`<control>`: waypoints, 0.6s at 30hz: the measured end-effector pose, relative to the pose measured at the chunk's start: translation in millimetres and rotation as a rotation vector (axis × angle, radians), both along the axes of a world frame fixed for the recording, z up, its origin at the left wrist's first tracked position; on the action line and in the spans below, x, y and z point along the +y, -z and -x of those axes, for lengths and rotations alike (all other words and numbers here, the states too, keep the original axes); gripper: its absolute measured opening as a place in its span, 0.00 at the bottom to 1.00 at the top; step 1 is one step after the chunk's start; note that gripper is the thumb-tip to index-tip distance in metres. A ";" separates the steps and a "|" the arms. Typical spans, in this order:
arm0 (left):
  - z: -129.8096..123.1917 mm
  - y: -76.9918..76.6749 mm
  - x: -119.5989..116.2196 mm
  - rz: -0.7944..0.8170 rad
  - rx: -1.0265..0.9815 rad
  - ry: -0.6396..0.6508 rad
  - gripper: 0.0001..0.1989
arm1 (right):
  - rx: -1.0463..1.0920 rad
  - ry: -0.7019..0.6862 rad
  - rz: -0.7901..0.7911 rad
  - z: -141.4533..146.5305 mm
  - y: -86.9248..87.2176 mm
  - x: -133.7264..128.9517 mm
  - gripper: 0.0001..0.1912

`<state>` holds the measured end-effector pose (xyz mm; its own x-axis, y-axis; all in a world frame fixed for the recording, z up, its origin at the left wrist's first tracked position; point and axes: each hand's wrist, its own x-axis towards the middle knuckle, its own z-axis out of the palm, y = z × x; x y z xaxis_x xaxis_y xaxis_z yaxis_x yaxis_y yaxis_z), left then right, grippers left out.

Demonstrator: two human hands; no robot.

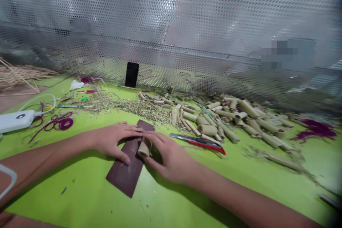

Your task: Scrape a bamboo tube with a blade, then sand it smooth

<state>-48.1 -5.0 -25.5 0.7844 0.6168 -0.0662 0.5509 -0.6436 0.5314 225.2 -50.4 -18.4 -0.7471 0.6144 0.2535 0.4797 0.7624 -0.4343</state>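
Observation:
A short, pale bamboo tube lies on a dark brown sheet of sandpaper, with my right hand curled over it and gripping it. My left hand rests spread on the sandpaper's upper part, pressing it against the green tabletop. Its fingertips nearly meet my right hand's fingers. A red-and-black utility knife lies just beyond my right hand.
A heap of cut bamboo tubes and a band of shavings lie beyond the hands. A white power bank, purple cord, an upright phone and a perforated metal screen stand farther out.

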 end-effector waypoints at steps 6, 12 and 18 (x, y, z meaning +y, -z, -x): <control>0.6 -1.5 -1.5 0.013 0.002 -0.006 0.53 | 0.029 -0.212 0.008 0.7 2.6 -3.7 0.16; 0.5 -1.4 -1.6 0.015 0.010 -0.001 0.52 | 0.029 -0.094 -0.040 4.3 -2.0 -4.9 0.14; 0.8 -1.7 -1.8 -0.011 0.020 -0.008 0.51 | 0.011 -0.038 -0.070 3.5 -2.2 -4.0 0.16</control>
<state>-48.9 -6.8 -23.8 0.7779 0.6239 -0.0744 0.5664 -0.6449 0.5131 221.7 -54.4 -16.2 -0.7666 0.5660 0.3031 0.4453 0.8088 -0.3841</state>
